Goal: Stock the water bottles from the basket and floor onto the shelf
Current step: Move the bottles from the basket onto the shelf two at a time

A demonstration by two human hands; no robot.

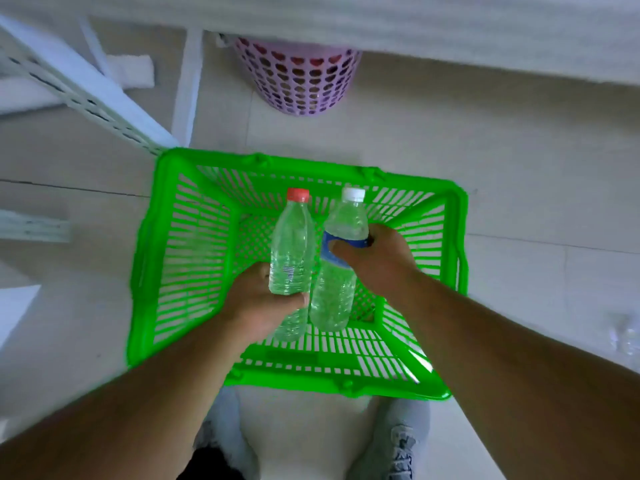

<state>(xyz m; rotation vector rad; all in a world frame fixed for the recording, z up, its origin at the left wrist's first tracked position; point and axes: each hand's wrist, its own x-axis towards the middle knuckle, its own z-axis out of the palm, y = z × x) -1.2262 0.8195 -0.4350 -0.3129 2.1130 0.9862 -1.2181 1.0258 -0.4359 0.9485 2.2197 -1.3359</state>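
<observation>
Left hand [258, 303]: my fingers wrapped round red-cap bottle [292, 251]
Right hand [377, 261]: gripping white-cap bottle [341, 271] at blue label
Green basket [194, 258]: under both bottles, on floor

The slatted shopping basket [180, 271] is bright green. One clear water bottle [291, 251] has a red cap [298, 194]; the other clear bottle [341, 271] has a white cap [353, 194] and a blue label [332, 252]. Far off, a pink-lilac laundry basket [298, 77] shows heart-shaped holes. The shelf [381, 19] is white, the floor [519, 168] pale beige tile, the shoes [401, 448] grey.
</observation>
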